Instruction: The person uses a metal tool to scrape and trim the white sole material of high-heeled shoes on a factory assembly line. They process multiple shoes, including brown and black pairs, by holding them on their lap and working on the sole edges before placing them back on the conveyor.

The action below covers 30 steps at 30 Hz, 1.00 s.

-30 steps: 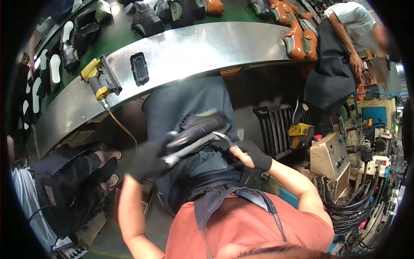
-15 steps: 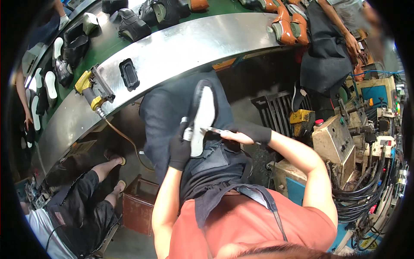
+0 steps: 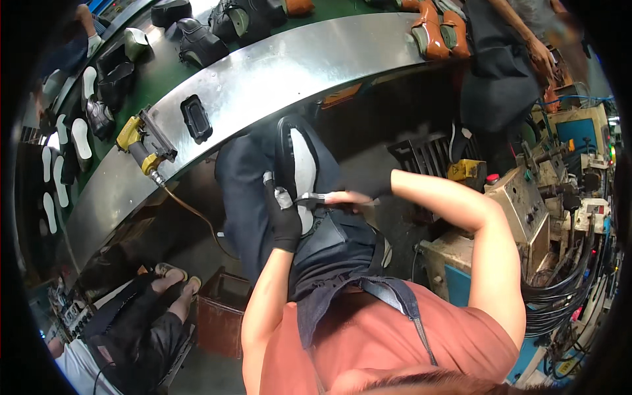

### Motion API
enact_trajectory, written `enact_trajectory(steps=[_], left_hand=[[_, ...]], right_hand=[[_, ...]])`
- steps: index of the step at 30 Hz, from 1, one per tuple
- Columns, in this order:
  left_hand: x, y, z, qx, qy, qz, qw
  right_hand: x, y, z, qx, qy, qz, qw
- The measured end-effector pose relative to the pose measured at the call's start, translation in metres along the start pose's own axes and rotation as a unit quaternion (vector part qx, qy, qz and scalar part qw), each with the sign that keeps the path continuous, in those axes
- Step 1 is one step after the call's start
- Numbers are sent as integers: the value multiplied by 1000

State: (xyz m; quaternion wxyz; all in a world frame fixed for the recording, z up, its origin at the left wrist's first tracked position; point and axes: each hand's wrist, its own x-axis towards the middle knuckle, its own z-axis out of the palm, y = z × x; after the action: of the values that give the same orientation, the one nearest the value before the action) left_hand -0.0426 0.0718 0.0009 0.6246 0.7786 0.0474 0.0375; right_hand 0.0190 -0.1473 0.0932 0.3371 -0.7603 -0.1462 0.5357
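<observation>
Shoe (image 3: 304, 164) swung toe-leftward, left hand (image 3: 284, 218) clasping it, right hand (image 3: 367, 187) gripping tool (image 3: 315, 197), machine label (image 3: 597, 210) illegible

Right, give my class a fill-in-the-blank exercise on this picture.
1. The left hand and right hand wear black ____.
2. The metal tool at the upturned shoe is in the ____ hand.
3. In the picture, the yellow pneumatic gun lies to the ____ of the black tray.
Missing words: gloves; right; left.
</observation>
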Motion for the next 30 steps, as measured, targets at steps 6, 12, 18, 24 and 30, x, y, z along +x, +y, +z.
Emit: enact_trajectory(steps=[6, 12, 18, 24, 30], left_hand=[[7, -25, -2, 173, 6, 122, 977], [20, 3, -25, -138, -147, -93, 975], [46, 37, -36, -290, -194, -314, 883], [39, 29, -19, -315, -221, -334, 861], [30, -9, -2, -260, -106, -254, 926]], right_hand=[[-23, -48, -16, -438, 119, -120, 883], [-28, -72, 45, -386, 141, -310, 857], [-13, 9, 16, 28, 102, -103, 989], [0, -5, 23, 294, 57, -60, 952], [-5, 10, 26, -395, 480, -272, 734]])
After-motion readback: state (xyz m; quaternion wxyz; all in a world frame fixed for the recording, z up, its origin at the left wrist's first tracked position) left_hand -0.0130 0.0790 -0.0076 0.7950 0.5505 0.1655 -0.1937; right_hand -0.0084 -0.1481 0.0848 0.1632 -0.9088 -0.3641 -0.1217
